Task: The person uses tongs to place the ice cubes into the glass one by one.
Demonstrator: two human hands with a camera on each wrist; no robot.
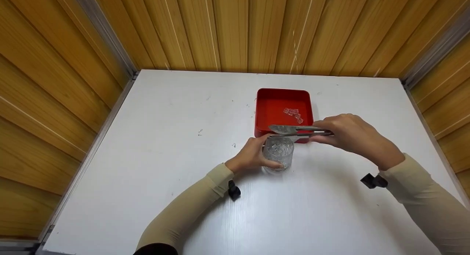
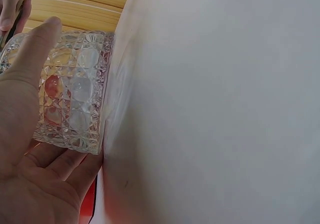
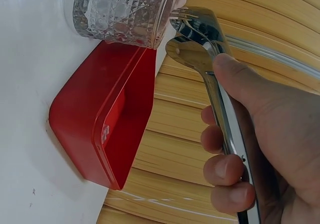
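Wood-panelled walls (image 1: 235, 31), head view: they enclose the left, far and right sides of a white tabletop (image 1: 183, 137).
Cut-glass tumbler (image 1: 282, 152): upright, just on the near side of a red tray (image 1: 270, 108); the left hand (image 1: 253, 154) grips it.
Clear cubes (image 1: 292, 111): a small cluster in the tray's right half.
Serving tongs (image 1: 284, 129): gripped in the right hand (image 1: 347, 137), their ends reaching left over the tumbler's mouth.
Room: broad tabletop runs left and near; the tray wall makes the far side tight, so swings are probably safer kept high there.
Tumbler grip, left wrist view: thumb (image 2: 35, 54) on one side, fingers (image 2: 75, 171) on the other; this bracing should stop tipping.
Tong ends, right wrist view: forked end (image 3: 200, 26) and spoon-shaped end (image 3: 185, 53) beside the rim; whether they carry anything cannot be told. Best centre both inside the rim before loosening.
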